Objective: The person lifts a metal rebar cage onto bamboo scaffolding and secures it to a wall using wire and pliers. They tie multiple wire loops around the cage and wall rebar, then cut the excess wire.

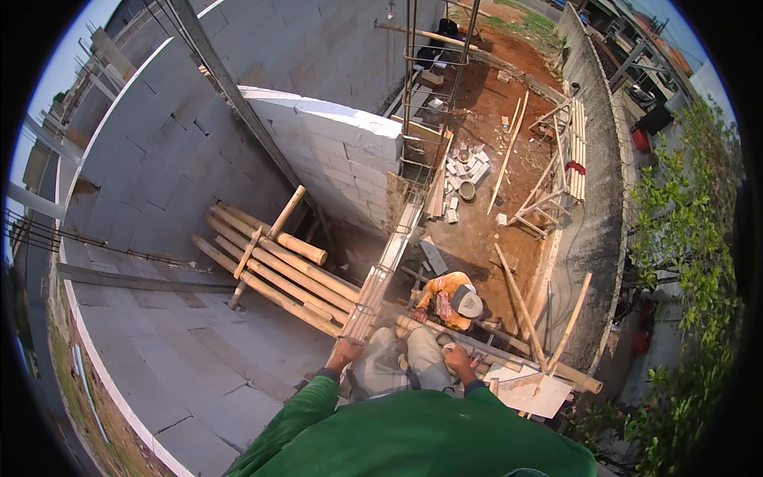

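My left hand (347, 352) is closed at the near end of a long pale plank form (387, 262), which runs away from me along the top of the wall. Close by my right knee, my right hand (458, 359) is closed; a small reddish piece (475, 362) shows beside its fingers, too small to name. Both knees, in grey trousers (393, 358), are bent between my hands. Thick bamboo poles (298, 274) lie side by side to the left of the form, with short crosspieces over them. More poles (572, 375) pass under my right side.
A co-worker in an orange top and a cap (453, 298) is below, just ahead. Light block walls (199, 159) enclose a deep drop at left. Upright rebar (409, 95) rises ahead. Broken blocks and a bucket (466, 190) lie on the ground. A pale board (548, 396) sits at right.
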Motion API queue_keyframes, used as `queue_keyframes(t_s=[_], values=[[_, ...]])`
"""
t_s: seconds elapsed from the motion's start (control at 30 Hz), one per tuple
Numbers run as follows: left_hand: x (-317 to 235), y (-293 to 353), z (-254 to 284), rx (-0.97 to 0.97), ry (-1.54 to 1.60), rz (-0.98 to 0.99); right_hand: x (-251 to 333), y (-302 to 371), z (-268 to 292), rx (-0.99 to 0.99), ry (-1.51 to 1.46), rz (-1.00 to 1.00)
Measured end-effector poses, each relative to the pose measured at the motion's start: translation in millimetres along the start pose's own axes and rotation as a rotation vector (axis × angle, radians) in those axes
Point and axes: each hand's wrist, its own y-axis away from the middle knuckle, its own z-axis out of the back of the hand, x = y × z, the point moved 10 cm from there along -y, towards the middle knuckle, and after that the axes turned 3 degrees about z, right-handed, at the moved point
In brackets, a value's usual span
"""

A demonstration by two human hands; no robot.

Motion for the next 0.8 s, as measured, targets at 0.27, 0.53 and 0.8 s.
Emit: queue_keyframes(t_s=[0.27,0.53,0.8], values=[[129.6,90.9,-42.0,0.252,-0.957,-0.150,-112.7,29.1,-74.7,0.240,0.109,-0.079],[90.9,87.6,-39.6,0.018,-0.244,0.174,-109.6,51.9,-61.3,0.112,0.144,0.125],[48.6,101.7,-13.6,-0.298,0.115,0.218,-103.3,49.3,-73.8,0.291,0.430,0.314]])
